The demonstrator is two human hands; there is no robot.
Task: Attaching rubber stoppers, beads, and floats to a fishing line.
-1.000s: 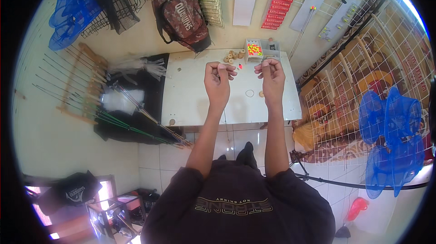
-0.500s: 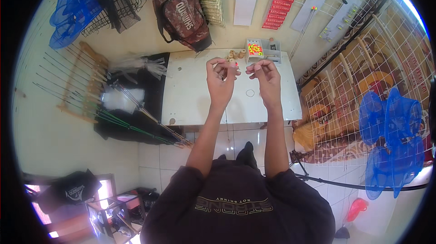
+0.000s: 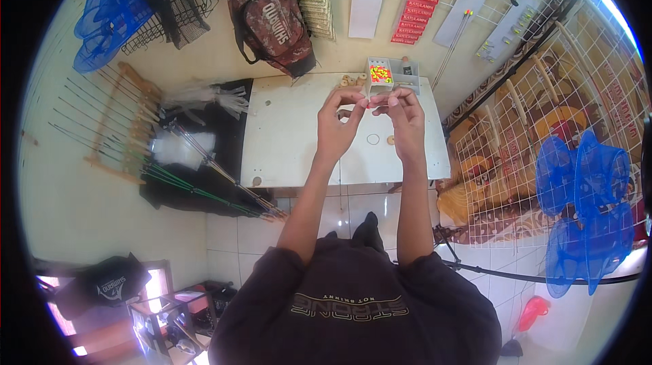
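Note:
Over the white table (image 3: 292,141) my two hands meet at the fingertips. My left hand (image 3: 337,127) pinches a small red bead-like piece (image 3: 369,103), like a fishing float tip. My right hand (image 3: 407,124) is closed in a pinch right beside it; what lies between its fingers is too small to make out. Just beyond them stands a light box with compartments (image 3: 405,80), holding many small red and yellow pieces (image 3: 380,74). Several tan wooden spools (image 3: 350,81) sit left of the box. A thin dark ring (image 3: 373,139) lies on the tabletop below my hands, near a small round tan piece (image 3: 390,139).
Fishing rods (image 3: 204,154) lean at the left by a wooden rack (image 3: 139,114). A camouflage bag (image 3: 272,25) and packets (image 3: 415,8) hang on the far wall. White wire grid (image 3: 502,181) and blue nets (image 3: 584,209) stand at the right.
My hands have come together; the left moved right and the red piece now sits between both sets of fingertips. The small round tan piece shows beside my right hand.

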